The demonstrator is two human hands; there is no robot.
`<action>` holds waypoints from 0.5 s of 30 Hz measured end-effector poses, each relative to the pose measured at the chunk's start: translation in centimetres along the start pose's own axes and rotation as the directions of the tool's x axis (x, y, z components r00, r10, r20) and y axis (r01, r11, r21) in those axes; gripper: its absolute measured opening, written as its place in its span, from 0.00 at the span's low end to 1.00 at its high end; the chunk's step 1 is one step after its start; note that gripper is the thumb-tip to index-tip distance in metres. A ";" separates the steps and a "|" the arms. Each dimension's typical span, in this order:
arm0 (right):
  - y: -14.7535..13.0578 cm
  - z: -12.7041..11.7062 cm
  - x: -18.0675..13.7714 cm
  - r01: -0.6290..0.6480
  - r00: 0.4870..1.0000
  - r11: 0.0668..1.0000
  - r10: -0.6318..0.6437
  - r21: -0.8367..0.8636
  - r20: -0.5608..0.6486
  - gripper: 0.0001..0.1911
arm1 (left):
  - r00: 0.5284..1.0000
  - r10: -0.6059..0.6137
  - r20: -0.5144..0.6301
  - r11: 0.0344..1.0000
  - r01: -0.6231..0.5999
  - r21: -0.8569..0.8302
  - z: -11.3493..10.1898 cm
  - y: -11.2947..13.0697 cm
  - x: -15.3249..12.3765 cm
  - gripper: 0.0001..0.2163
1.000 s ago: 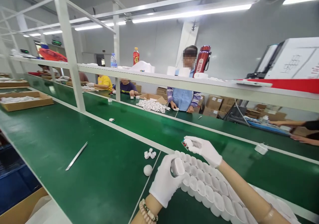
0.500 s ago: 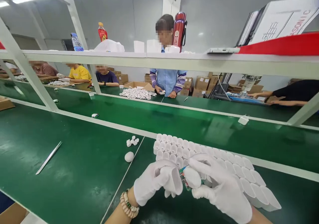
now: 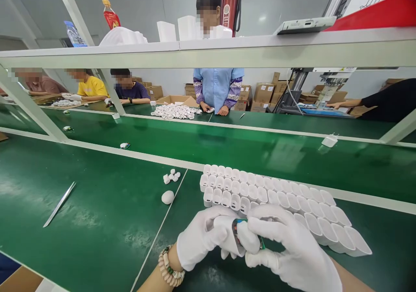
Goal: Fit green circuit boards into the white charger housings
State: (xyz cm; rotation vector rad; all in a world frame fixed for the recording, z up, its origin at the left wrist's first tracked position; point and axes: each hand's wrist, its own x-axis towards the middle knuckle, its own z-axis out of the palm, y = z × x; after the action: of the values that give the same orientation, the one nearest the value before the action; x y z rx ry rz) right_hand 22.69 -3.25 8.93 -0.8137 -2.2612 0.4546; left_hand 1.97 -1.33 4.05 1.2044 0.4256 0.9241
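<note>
Both my hands wear white gloves. My left hand is closed around a white plastic housing, its open end turned to the right. With fingers and thumb, my right hand grips a green circuit board that carries a rounded white lump. The board's left end sits inside the mouth of the housing, and its right end sticks out. Just beyond my hands, several rows of open white housings stand on the green bench.
Tweezers lie on the bench at left. A white egg-shaped lump and several small white pieces lie nearer. Behind runs a green belt with a board and a white charger. A shelf crosses above; a co-worker stands opposite.
My right hand has brought the circuit board leftward, and its end has entered the housing in my left hand. The view has tilted downward. The charger on the belt is farther right.
</note>
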 end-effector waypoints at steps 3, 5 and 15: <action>-0.7 -0.3 0.1 -0.103 0.986 0.993 0.109 -0.050 0.125 0.14 | 1.000 -0.008 -0.011 1.000 0.009 0.014 0.0 0.1 0.0 0.24; -1.1 -0.3 0.1 -0.125 0.978 0.990 0.133 -0.063 0.158 0.15 | 1.000 -0.016 -0.016 1.000 0.017 0.014 0.0 0.1 0.0 0.25; -1.0 0.2 -0.4 -0.045 0.977 0.957 0.101 -0.288 0.186 0.13 | 0.999 -0.027 -0.033 0.999 0.029 0.042 0.2 -0.1 -0.1 0.23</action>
State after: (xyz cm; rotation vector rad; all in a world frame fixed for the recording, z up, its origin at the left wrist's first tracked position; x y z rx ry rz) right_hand 22.35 -4.28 9.07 -1.0388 -2.5261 0.2570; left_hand 2.13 -1.52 4.07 1.2204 0.4889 0.9154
